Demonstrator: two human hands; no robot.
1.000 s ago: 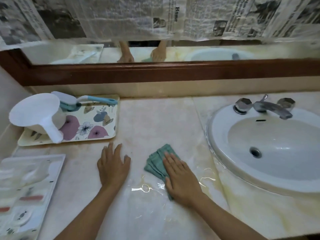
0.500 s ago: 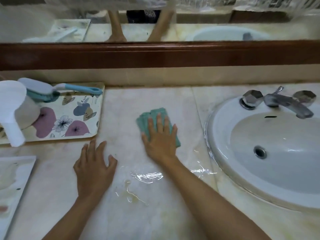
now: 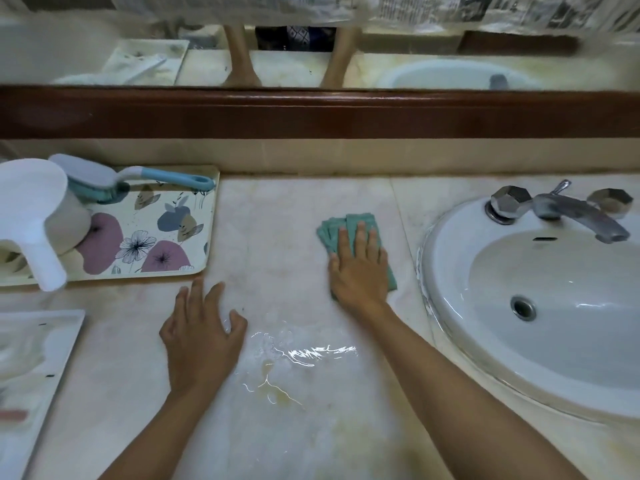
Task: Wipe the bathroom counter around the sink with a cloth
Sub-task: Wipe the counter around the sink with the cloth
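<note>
A folded teal cloth (image 3: 334, 228) lies on the pale marble counter (image 3: 277, 237), a little left of the white oval sink (image 3: 540, 306). My right hand (image 3: 358, 268) presses flat on the cloth, fingers pointing toward the mirror, covering most of it. My left hand (image 3: 201, 327) rests flat on the bare counter nearer me, fingers spread and holding nothing. A wet streak and a yellowish stain (image 3: 277, 386) glisten on the counter between my two forearms.
A floral tray (image 3: 173, 237) at the left holds a white scoop (image 3: 34, 216) and a blue-handled brush (image 3: 138, 178). A white tray (image 3: 31, 375) sits at the near left. A metal tap (image 3: 571, 209) stands behind the sink. A wood-framed mirror (image 3: 311, 112) runs along the back.
My right hand has slid the cloth away from me and then to the right, closer to the sink. My left hand has stayed flat on the counter.
</note>
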